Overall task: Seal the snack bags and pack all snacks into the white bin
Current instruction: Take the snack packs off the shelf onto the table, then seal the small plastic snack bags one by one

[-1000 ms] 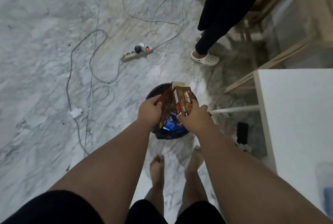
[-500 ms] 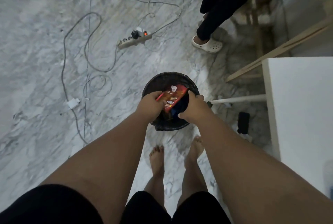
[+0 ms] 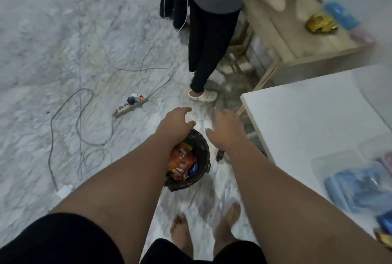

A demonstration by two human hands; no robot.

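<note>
A round black bucket (image 3: 202,153) stands on the marble floor below my arms. Red and orange snack wrappers (image 3: 180,160) and a blue packet (image 3: 194,168) lie inside it. My left hand (image 3: 177,123) hovers above the bucket's far rim, fingers spread, holding nothing. My right hand (image 3: 226,127) is raised beside it to the right, also empty with fingers apart. On the white table (image 3: 297,119) at the right sit blurred blue snack bags (image 3: 358,187) in a clear container.
A person in black trousers and a white clog (image 3: 203,95) stands just beyond the bucket. A power strip (image 3: 131,105) and loose cables trail over the floor at left. A wooden shelf (image 3: 297,36) holds a gold toy car at the back right. My bare feet are below.
Both hands let go of the red snack packets, which now lie in the black bucket. The hands have lifted above it and opened, and the view has tilted up.
</note>
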